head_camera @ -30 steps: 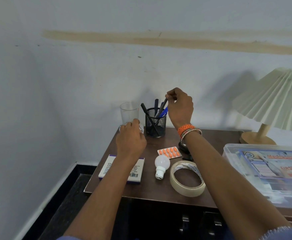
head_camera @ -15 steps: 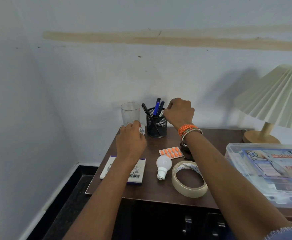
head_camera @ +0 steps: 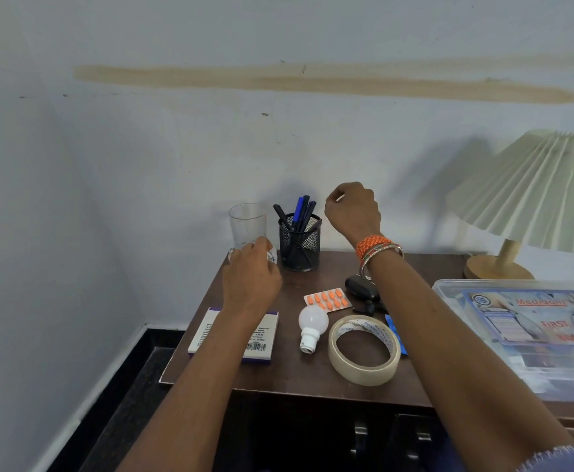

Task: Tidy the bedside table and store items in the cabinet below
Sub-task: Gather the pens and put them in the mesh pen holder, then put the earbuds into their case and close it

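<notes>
Nearest the front edge of the tabletop, a roll of tape lies flat beside a bulb resting on its side, with a medicine box partly under the left forearm; all three look set out loose, waiting to go into the cabinet below, whose doors appear closed. Just behind them sit a strip of orange tablets and a dark object I cannot identify. At right, a clear first aid box with its lid on holds printed packets. Further back, the left hand curls its fingers around the base of an empty drinking glass, probably to lift it. Beside the glass a mesh pen holder stands upright with several pens leaning inside. The right hand hovers just beside it, fingers curled loosely, holding nothing I can make out
</notes>
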### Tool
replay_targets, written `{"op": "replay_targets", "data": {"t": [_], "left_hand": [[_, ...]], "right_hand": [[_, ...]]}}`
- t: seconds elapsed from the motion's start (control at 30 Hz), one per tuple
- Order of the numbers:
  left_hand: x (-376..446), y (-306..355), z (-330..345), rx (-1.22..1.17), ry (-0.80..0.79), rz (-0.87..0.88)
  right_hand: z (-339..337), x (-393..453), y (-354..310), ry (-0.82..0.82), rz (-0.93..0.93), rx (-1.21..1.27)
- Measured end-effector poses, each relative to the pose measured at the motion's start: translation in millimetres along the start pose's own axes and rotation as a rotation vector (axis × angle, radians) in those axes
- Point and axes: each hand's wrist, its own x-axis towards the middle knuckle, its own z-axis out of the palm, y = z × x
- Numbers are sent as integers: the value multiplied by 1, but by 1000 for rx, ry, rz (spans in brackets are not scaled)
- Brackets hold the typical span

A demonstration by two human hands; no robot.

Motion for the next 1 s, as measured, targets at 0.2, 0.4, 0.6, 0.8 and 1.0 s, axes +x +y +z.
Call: {"op": "replay_targets", "data": {"t": [0.2,0.4,0.6,0.8,1.0], "left_hand": [[-2,14,-7,-159,104,97],[-14,36,-14,-265,102,197],[-22,46,-6,-238,-5,280],[-18,45,7,-207,-57,291],[-13,47,18,-154,-118,300]], "right_hand": [[-34,3,-15,147,-29,172],[-75,-17,-4,216,-65,166],[-70,-34,40,-44,77,-124],[-39,-45,69,-350,152,-424],[-25,-42,92,-544,138,-645]]}}
